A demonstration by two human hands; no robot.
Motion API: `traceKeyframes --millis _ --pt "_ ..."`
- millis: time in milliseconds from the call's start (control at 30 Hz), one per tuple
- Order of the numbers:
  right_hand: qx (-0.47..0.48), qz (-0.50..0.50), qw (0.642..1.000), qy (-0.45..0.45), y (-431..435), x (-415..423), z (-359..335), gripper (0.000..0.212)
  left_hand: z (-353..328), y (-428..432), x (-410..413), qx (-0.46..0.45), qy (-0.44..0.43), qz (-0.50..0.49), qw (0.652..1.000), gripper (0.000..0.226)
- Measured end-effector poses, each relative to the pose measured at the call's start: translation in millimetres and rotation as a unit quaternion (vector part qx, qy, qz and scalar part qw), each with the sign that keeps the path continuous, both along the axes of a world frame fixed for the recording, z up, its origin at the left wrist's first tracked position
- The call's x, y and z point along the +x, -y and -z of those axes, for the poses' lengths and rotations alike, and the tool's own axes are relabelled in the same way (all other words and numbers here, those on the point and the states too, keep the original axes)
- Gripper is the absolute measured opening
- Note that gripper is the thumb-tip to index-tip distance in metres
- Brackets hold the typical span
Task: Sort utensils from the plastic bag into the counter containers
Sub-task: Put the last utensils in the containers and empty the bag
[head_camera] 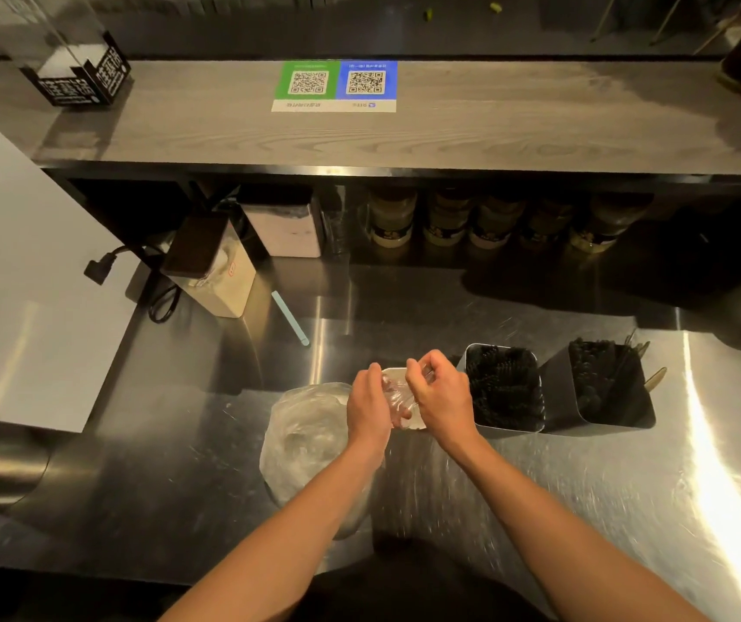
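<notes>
A clear plastic bag (305,437) lies crumpled on the steel counter (539,487), its top pulled up between my hands. My left hand (368,406) grips the bag's film on the left, and my right hand (442,395) pinches it on the right. Both hands are above a small pale container (393,374) that they mostly hide. Right of it stands a metal container (505,388) packed with black utensils. A second dark container (599,388) further right holds black utensils and a few wooden ones. What the bag holds is blurred.
A pale blue straw (290,318) lies on the counter behind the bag. Storage boxes (216,267) and jars (393,217) stand under the wooden shelf (449,127). A large white appliance (23,271) with a black cable fills the left side.
</notes>
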State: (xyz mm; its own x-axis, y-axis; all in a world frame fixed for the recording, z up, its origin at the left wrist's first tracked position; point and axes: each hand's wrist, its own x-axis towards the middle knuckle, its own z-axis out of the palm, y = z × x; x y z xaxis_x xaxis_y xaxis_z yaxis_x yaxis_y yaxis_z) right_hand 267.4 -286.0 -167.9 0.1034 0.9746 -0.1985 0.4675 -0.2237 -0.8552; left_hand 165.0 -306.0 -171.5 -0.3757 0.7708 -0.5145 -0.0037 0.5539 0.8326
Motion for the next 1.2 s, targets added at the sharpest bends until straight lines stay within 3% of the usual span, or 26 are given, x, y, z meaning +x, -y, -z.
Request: traceKeyframes --millis 200,333,433,567,700,833,1000,1200 --pt "0.027 -0.045 0.990 0.127 -10 1 2 0.030 10 9 -17 0.027 -0.128 0.028 0.991 0.022" --pt "0.038 -0.151 0.939 0.306 -17 3 6 0.030 17 15 -24 0.039 -0.162 0.060 0.984 0.010" --pt "0.037 -0.200 0.902 0.382 -18 -2 12 0.033 19 19 -26 0.057 -0.184 0.115 0.975 0.018" --pt "0.025 -0.274 0.877 0.394 -17 -6 23 0.031 22 23 -27 0.046 -0.233 0.224 0.945 0.028" --pt "0.030 -0.270 0.889 0.368 -16 -3 29 0.033 27 25 -30 0.045 -0.282 0.283 0.916 0.040" --pt "0.038 -0.258 0.900 0.348 -18 -4 26 0.036 30 25 -27 0.046 -0.327 0.296 0.896 0.044" --pt "0.052 -0.272 0.879 0.388 -22 -7 24 0.038 33 23 -27 0.037 -0.301 0.276 0.912 0.045" --pt "0.072 -0.286 0.891 0.344 -8 -1 32 0.034 34 20 -31 0.075 -0.351 0.282 0.890 0.045"
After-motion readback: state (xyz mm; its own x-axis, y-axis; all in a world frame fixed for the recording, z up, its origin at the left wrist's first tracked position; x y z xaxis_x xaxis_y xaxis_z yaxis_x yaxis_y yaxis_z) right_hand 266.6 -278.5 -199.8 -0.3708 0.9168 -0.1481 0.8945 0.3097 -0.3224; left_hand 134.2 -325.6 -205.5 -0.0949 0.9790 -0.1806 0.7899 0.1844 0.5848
